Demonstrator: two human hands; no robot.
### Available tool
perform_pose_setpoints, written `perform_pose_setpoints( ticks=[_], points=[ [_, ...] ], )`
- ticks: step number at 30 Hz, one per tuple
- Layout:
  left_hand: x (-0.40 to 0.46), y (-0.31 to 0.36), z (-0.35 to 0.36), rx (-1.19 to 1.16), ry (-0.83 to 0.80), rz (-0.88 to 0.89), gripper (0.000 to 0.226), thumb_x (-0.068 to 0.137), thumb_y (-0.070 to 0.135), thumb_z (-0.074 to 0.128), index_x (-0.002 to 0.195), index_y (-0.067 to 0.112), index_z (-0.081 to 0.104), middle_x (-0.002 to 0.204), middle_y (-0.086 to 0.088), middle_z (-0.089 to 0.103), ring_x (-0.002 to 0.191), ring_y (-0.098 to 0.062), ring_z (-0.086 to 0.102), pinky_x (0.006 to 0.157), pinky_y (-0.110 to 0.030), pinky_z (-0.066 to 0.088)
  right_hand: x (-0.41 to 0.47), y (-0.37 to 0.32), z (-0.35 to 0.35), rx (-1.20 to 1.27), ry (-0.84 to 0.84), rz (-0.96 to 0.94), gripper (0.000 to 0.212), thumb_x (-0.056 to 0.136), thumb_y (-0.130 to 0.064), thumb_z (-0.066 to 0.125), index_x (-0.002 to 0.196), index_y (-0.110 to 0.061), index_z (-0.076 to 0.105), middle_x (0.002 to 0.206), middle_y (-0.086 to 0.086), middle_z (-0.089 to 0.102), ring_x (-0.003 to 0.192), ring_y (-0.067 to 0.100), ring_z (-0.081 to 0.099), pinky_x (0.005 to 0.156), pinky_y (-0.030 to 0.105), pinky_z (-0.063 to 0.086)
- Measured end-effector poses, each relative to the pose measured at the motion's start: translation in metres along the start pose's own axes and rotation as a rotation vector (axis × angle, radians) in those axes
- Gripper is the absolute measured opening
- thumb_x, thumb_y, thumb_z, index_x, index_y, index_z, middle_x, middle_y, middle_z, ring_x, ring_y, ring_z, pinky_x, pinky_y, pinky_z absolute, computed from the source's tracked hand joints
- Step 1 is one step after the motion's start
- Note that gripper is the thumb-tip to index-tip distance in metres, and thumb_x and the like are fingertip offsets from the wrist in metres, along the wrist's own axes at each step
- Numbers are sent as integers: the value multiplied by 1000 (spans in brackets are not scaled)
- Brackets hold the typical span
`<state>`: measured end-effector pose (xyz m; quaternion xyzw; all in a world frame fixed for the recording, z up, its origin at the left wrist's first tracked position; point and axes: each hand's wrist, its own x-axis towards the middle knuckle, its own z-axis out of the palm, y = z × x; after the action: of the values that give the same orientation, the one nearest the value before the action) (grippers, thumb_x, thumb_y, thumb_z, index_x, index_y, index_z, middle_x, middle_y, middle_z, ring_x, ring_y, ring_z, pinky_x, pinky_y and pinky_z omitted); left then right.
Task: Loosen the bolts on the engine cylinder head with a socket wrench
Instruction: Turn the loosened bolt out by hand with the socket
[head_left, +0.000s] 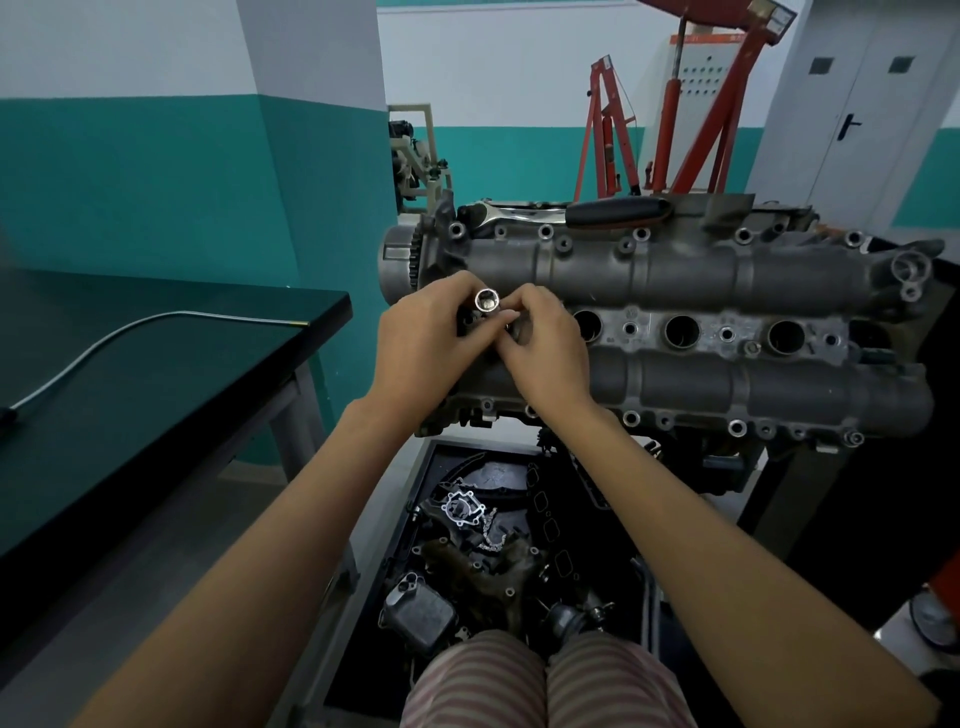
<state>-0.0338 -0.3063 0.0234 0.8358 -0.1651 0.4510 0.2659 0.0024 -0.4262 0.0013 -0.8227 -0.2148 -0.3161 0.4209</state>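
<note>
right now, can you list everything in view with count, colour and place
socket: one, shiny silver, open end toward the camera, held above the left end of the engine
ratchet wrench: one, chrome with black handle, lying on the far edge of the engine
engine cylinder head: one, dark grey, on a stand in the middle
tray of parts: one, black, below the engine
table: one, black top, at left
cable: one, grey, on the table
engine hoist: one, red, by the back wall
door: one, grey, at far right
striped trousers: pink and grey, bottom edge
left hand: pinches the socket
right hand: fingertips at the socket's base
</note>
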Motion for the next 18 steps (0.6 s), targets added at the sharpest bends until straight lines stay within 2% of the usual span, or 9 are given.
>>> perform_pose_setpoints(
  ticks=[4, 8, 10, 13, 16, 18],
  points=[
    [7, -7, -8, 9, -122, 136, 20, 85, 31, 66, 90, 11, 67, 84, 1, 66, 76, -16, 61, 64, -40, 49, -2, 3, 1, 39, 50, -26, 4, 83, -13, 62, 86, -13, 63, 67, -18, 40, 59, -1, 41, 53, 17, 31],
    [20, -16, -20, 43, -244, 340, 24, 88, 28, 56, 95, 8, 68, 87, -3, 64, 80, -20, 58, 71, -35, 46, -1, 4, 1, 73, 65, -55, 6, 83, -10, 63, 88, -10, 65, 66, -16, 42, 58, 2, 42, 58, 16, 36],
    [22, -16, -17, 23, -276, 354, 22, 88, 24, 54, 95, 8, 68, 83, -4, 66, 77, -21, 60, 71, -36, 45, 0, 4, 2, 79, 54, -65, 9, 83, -8, 61, 91, -9, 65, 68, -9, 47, 60, 2, 43, 61, 14, 36],
    [15, -16, -7, 24, -204, 281, 23, 90, 25, 52, 93, 8, 68, 70, -4, 65, 63, -24, 58, 61, -41, 45, 1, 5, 3, 67, 28, -74, 17, 84, -7, 57, 98, -9, 65, 76, -4, 53, 62, -1, 43, 60, 12, 32],
    [7, -15, 0, 104, -40, 260, 27, 89, 29, 54, 90, 7, 69, 54, -3, 58, 48, -24, 54, 48, -26, 38, 0, 4, 3, 44, 12, -65, 23, 87, -11, 55, 107, -14, 64, 85, -8, 57, 63, 0, 41, 59, 13, 30],
    [6, -12, 0, 112, 9, 271, 27, 86, 30, 53, 89, 8, 70, 50, -2, 57, 43, -22, 54, 46, -21, 35, -2, 4, 2, 45, 20, -58, 25, 86, -11, 55, 110, -18, 61, 78, -18, 53, 61, -2, 42, 56, 9, 30]
  ],
)
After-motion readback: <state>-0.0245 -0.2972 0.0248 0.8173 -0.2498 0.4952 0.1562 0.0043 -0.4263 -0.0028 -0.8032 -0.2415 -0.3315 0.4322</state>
